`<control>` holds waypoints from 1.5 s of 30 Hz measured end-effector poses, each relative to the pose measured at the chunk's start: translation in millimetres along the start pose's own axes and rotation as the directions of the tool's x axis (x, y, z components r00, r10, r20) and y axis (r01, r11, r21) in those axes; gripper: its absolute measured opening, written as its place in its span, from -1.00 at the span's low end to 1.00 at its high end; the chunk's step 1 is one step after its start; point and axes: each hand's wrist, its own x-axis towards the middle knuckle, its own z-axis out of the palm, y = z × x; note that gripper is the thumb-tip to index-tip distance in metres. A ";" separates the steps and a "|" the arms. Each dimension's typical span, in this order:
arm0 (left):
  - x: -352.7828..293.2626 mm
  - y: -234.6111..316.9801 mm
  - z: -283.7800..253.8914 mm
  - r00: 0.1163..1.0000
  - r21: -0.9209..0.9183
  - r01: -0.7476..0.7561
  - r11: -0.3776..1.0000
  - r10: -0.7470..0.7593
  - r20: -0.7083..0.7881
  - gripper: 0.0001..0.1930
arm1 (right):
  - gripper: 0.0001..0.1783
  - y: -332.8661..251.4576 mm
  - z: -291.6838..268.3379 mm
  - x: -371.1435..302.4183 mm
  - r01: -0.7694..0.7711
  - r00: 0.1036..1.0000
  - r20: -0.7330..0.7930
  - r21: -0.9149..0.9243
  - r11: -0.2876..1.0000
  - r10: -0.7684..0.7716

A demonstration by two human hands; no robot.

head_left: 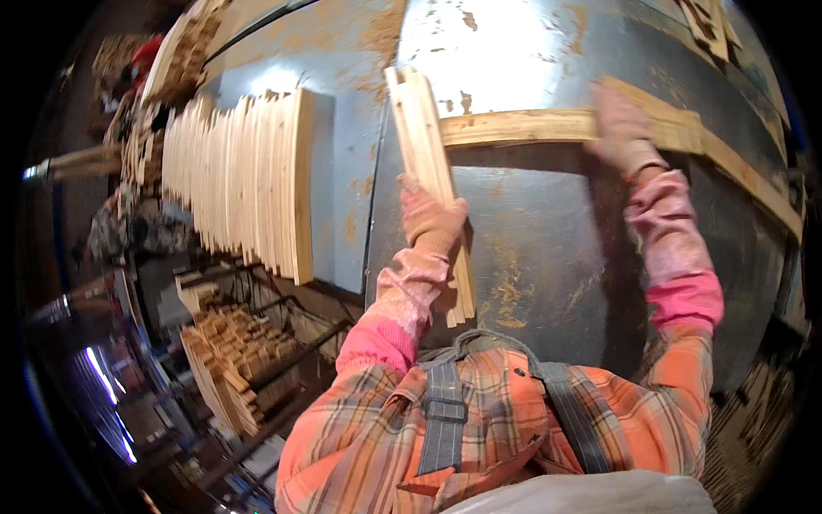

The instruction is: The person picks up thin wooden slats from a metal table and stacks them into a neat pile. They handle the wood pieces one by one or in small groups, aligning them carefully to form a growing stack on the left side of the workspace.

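Gripping a slat bundle [432, 171], left hand [431, 221] fingers clenched; right hand [623, 128] presses wooden rail [522, 127].

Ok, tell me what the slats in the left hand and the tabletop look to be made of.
Slats: pale bare wood, apparently unfinished; grain lines and raw cut edges show. Tabletop: probably sheet metal, dark grey, worn; it shines under glare, with rusty-tan patches and chipped spots.

You have no packages, labels, signs or screens in front of you here: nothing boxed, wrapped, printed or lit up shows anywhere in the view.
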 end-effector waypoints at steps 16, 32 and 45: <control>106.3 -163.8 -65.4 0.992 0.065 -0.072 0.995 0.078 -0.100 0.19 | -0.31 -87.7 -39.0 -225.5 -0.730 0.643 0.672 0.392 0.561 0.367; 146.0 -200.3 -119.7 0.948 0.445 -0.081 0.892 0.206 -0.241 -0.15 | -0.05 -49.0 -37.8 10.9 0.017 0.769 0.600 -0.365 0.931 0.222; 115.9 87.7 -9.2 0.555 0.250 -0.818 0.519 0.825 0.104 0.05 | -0.54 -86.2 15.7 -81.6 -0.089 0.728 0.676 -0.071 0.993 0.114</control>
